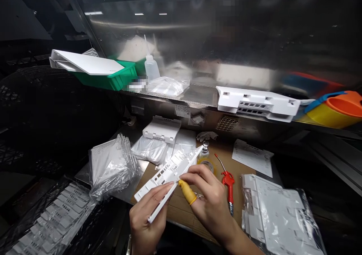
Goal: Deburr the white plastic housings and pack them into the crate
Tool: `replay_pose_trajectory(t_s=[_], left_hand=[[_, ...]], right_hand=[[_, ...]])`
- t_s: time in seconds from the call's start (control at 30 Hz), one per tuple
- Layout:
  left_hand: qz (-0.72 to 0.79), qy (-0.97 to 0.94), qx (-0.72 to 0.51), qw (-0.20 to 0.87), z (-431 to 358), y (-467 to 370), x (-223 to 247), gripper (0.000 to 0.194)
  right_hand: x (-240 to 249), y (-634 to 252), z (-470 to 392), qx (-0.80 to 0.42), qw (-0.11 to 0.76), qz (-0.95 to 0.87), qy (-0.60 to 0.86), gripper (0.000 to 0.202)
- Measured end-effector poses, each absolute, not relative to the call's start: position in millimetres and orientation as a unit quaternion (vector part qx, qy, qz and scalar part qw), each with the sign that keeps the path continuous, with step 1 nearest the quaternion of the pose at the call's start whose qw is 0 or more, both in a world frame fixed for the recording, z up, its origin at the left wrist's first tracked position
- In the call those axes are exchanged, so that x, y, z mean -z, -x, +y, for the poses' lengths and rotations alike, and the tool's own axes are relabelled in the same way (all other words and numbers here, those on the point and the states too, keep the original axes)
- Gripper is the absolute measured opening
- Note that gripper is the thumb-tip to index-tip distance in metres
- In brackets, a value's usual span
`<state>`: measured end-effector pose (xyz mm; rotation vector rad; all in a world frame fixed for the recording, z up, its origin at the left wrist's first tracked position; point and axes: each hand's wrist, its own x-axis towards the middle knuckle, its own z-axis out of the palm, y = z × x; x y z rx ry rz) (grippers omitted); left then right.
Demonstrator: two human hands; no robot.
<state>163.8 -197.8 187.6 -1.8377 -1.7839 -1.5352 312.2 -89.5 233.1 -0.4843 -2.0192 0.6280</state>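
A white plastic housing [172, 168] with slots and small windows along one side is held tilted above the cardboard-covered bench. My left hand [149, 213] grips its near end, with the fingers wrapped around the edge. At the housing's near long edge, my right hand [209, 194] is closed, its thumb and fingertips pinched against the rim. A yellow finger cot [187, 193] covers the right thumb. Whether a small piece sits between those fingertips is hidden. Just beyond the housing stand a small white pump bottle [204, 151] and a roll of yellow tape [207, 164].
A red air blow gun [228, 181] lies right of my hands. Bagged white panels [285, 217] are at right, more bagged panels [109, 159] at left. The steel shelf [198, 95] holds a green bin [121, 78], a squeeze bottle [152, 68] and another housing [257, 102].
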Motion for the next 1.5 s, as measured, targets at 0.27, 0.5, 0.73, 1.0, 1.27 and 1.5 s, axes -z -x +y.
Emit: replay_pose_trajectory(t_s=[0.27, 0.5, 0.73, 1.0, 1.27, 1.5], left_hand=[[-0.596, 0.612, 0.516, 0.073, -198.5, -162.4, -185.6, 0.045], [-0.600, 0.614, 0.509, 0.068, -198.5, -160.9, -184.1, 0.045], [-0.604, 0.609, 0.511, 0.067, -196.7, -158.5, -179.6, 0.045], [-0.604, 0.602, 0.518, 0.070, -194.0, -160.7, -183.7, 0.044], [-0.625, 0.524, 0.579, 0.006, -199.8, -160.1, -196.5, 0.028], [-0.643, 0.482, 0.595, -0.023, -202.6, -155.3, -193.0, 0.025]], right_hand=[[-229.6, -312.7, -91.1, -0.244, 0.460, -0.834, 0.182, 0.020], [-228.9, -311.0, -87.3, -0.251, 0.467, -0.824, 0.201, 0.019], [-225.6, -309.6, -82.3, -0.251, 0.469, -0.818, 0.217, 0.015], [-222.3, -310.2, -69.8, -0.255, 0.463, -0.819, 0.221, 0.015], [-178.3, -384.3, 27.4, -0.258, 0.555, -0.629, 0.479, 0.017], [-78.6, -382.4, 82.9, -0.306, 0.420, -0.690, 0.504, 0.028]])
